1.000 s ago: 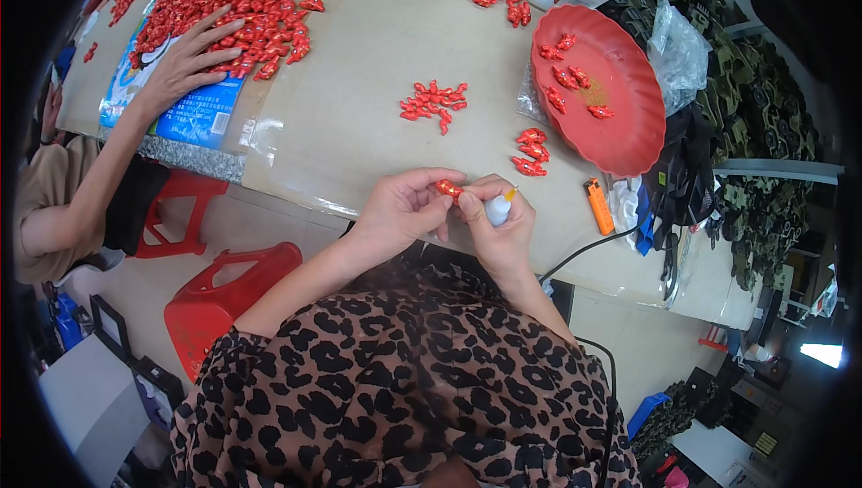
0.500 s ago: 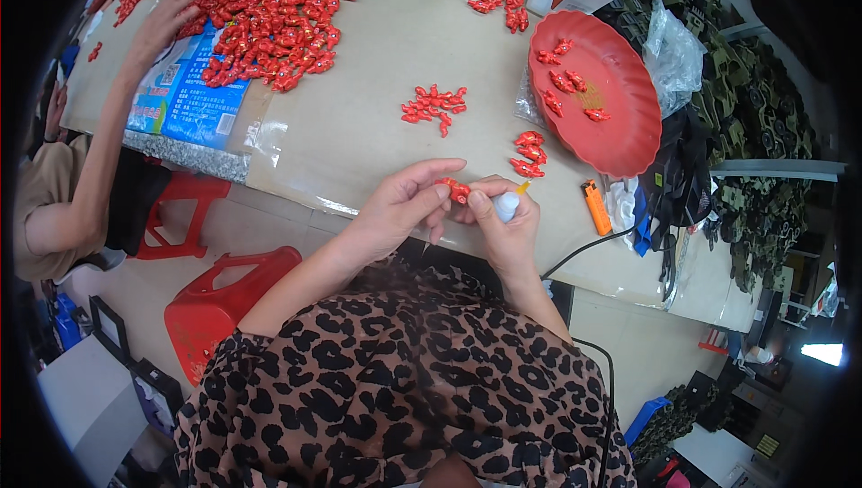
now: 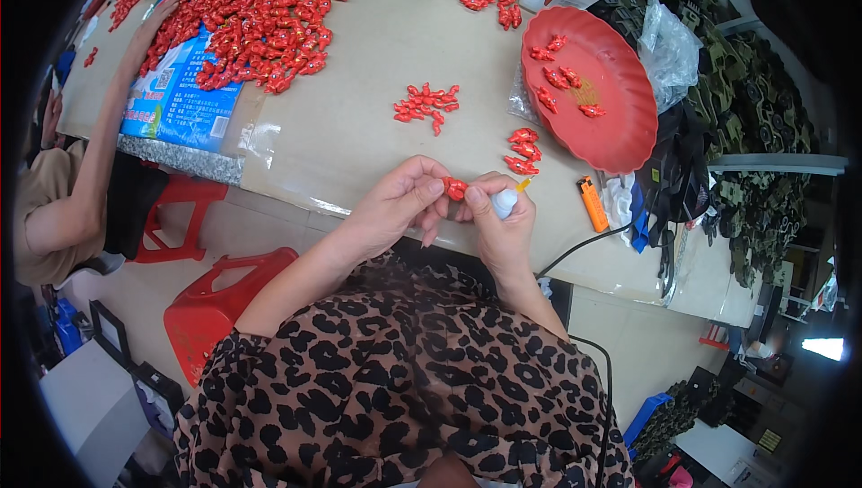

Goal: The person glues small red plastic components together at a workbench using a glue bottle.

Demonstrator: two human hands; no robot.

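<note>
Though mostly bare, red tray (image 3: 620, 133) with red pieces (image 3: 564, 77)

We record the following colours. The small part (image 3: 454, 188) between the two hands — red. The little bottle (image 3: 505, 203) — white body, yellow tip. Loose parts in the heap (image 3: 260, 26) and the small cluster (image 3: 426, 102) — red throughout. The round tray (image 3: 620, 120) is red; the lighter (image 3: 592, 204) orange. The sack (image 3: 184, 111) under the heap shows blue with white panels. The tabletop (image 3: 359, 66) is beige. The garment (image 3: 395, 380) carries a leopard print, tan with black spots. We note two red stools (image 3: 211, 304).
</note>
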